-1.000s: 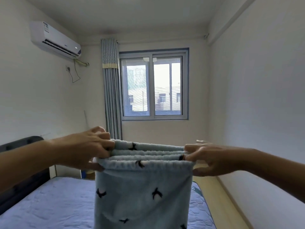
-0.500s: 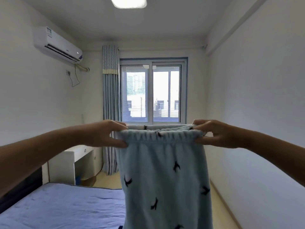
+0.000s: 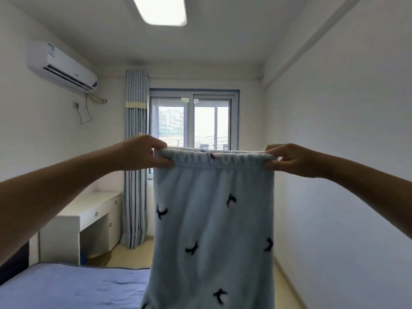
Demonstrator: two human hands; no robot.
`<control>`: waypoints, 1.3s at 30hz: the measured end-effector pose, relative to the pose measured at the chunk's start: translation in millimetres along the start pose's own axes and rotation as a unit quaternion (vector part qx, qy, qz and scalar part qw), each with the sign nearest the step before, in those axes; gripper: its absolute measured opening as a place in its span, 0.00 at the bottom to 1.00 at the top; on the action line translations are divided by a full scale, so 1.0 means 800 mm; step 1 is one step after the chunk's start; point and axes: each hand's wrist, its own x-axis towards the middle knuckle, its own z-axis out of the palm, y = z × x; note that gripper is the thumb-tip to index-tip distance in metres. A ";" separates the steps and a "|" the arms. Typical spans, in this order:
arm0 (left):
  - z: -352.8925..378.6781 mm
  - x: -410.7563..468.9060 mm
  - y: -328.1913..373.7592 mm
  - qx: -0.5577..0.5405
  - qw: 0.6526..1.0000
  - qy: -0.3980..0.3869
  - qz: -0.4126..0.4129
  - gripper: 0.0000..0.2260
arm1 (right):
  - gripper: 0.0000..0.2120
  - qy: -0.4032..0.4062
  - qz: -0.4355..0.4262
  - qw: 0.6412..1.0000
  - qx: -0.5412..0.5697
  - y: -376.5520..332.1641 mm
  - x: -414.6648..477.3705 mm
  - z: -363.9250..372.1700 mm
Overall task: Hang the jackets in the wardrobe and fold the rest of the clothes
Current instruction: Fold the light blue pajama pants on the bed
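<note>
**Pale blue garment held up by its waistband, in the middle of the room**

Both arms are stretched forward. The left hand [image 3: 142, 152] pinches the 9 o'clock end of the elastic waistband [image 3: 218, 160], thumb below and fingers curled over the top. The right hand [image 3: 289, 160] pinches the 3 o'clock end in the same way. The band is pulled almost straight between them. The pale blue fleece garment [image 3: 211, 219], printed with small dark birds, hangs from this band down to 6 o'clock and out of the picture, so its lower edge cannot be seen (whether it touches the bed I cannot tell).

The hanging cloth stands in the way of much. It covers the lower part of the window [image 3: 194, 123] at 12 o'clock, the near right end of the bed [image 3: 66, 286] and the middle of the floor [image 3: 287, 286].

Around it:
- The bed, with a blue cover, lies at 7 o'clock.
- A white desk [image 3: 95, 208] with drawers stands at 8 o'clock against the left wall, partly behind the left forearm.
- A grey-blue curtain [image 3: 136, 175] hangs just beside the window, behind the left hand.
- An air conditioner [image 3: 62, 65] is mounted at 10 o'clock, with a socket and a cable [image 3: 85, 114] below it.
- A ceiling lamp [image 3: 162, 10] is at 12 o'clock.
- A bare white wall [image 3: 345, 152] fills 3 o'clock.
</note>
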 end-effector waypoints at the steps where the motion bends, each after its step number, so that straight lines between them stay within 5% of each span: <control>1: -0.002 0.006 0.002 0.011 0.999 0.038 0.002 0.11 | 0.05 0.015 0.000 1.000 -0.008 -0.001 0.004 -0.004; 3: -0.001 0.015 0.013 -0.025 0.997 0.072 -0.006 0.10 | 0.08 0.039 -0.006 0.999 -0.008 -0.005 0.008 -0.004; 7: 0.030 -0.002 0.039 -0.171 0.983 -0.029 -0.058 0.06 | 0.17 -0.016 -0.003 0.998 0.064 -0.008 -0.007 0.023; 10: 0.043 -0.031 0.050 -0.354 0.930 -0.054 -0.085 0.05 | 0.15 -0.018 -0.009 0.982 0.190 0.004 -0.030 0.043; 13: 0.035 -0.037 0.053 -0.496 0.862 -0.070 -0.075 0.16 | 0.19 -0.007 -0.037 0.944 0.328 0.010 -0.035 0.043; 17: 0.027 -0.012 0.037 -0.566 0.816 -0.114 -0.024 0.18 | 0.11 -0.040 -0.065 0.882 0.464 0.008 -0.018 0.021; 19: 0.049 0.005 0.019 -0.561 0.811 -0.154 -0.065 0.18 | 0.11 -0.052 0.013 0.882 0.469 0.037 -0.002 0.029; 21: 0.101 0.029 0.003 -0.423 0.871 -0.213 -0.132 0.12 | 0.15 -0.086 0.121 0.937 0.317 0.081 0.019 0.061; 23: 0.161 0.069 -0.010 -0.167 0.936 -0.259 -0.172 0.04 | 0.21 -0.157 0.147 0.976 -0.041 0.126 0.048 0.100; 26: 0.200 0.153 -0.033 0.004 0.974 -0.089 -0.209 0.07 | 0.21 -0.085 0.109 0.897 -0.421 0.178 0.117 0.091; 28: 0.182 0.206 -0.044 0.016 0.973 0.056 -0.224 0.08 | 0.21 0.005 0.126 0.863 -0.489 0.185 0.158 0.045; 32: 0.141 0.258 -0.041 0.077 0.966 0.167 -0.181 0.08 | 0.23 0.021 0.164 0.806 -0.568 0.173 0.199 -0.016; 36: 0.148 0.262 -0.037 0.091 0.965 0.193 -0.150 0.10 | 0.24 0.018 0.207 0.786 -0.582 0.161 0.193 -0.020; 39: 0.166 0.258 -0.033 0.072 0.973 0.176 -0.130 0.10 | 0.21 0.045 0.185 0.817 -0.545 0.167 0.175 -0.007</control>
